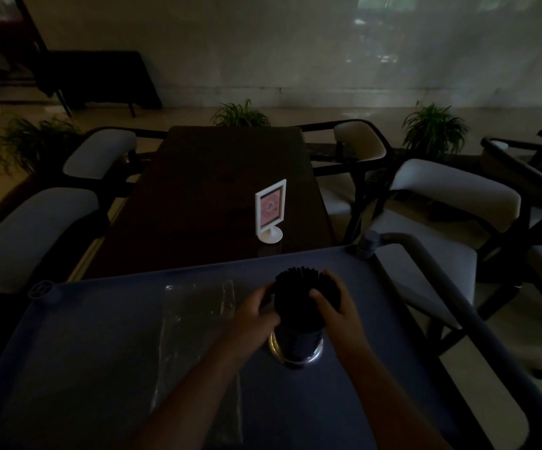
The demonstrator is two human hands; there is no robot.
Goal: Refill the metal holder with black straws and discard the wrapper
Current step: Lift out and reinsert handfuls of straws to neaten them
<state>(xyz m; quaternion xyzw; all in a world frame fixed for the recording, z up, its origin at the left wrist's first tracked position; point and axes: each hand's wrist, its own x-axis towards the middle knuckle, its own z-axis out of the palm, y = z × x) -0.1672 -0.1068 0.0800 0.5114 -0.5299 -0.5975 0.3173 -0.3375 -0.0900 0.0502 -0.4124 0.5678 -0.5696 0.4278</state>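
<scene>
My left hand [256, 311] and right hand [337, 306] curl fingers round the bundle of thin black straws [298, 293], one each side. Bundle stands in the shiny round metal holder [295, 350] on the grey cart tray [100, 368]. Clear plastic wrapper [195, 319] lies just left.

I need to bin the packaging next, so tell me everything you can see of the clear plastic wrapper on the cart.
The clear plastic wrapper is a long, crinkled, see-through sleeve, flattened and seemingly empty. It lies lengthwise on the dark blue-grey cart top, left of the shiny metal holder of black straws. Faint glints mark its creases. The left forearm crosses over its near end; the left hand and right hand hold the straws, not it.
</scene>
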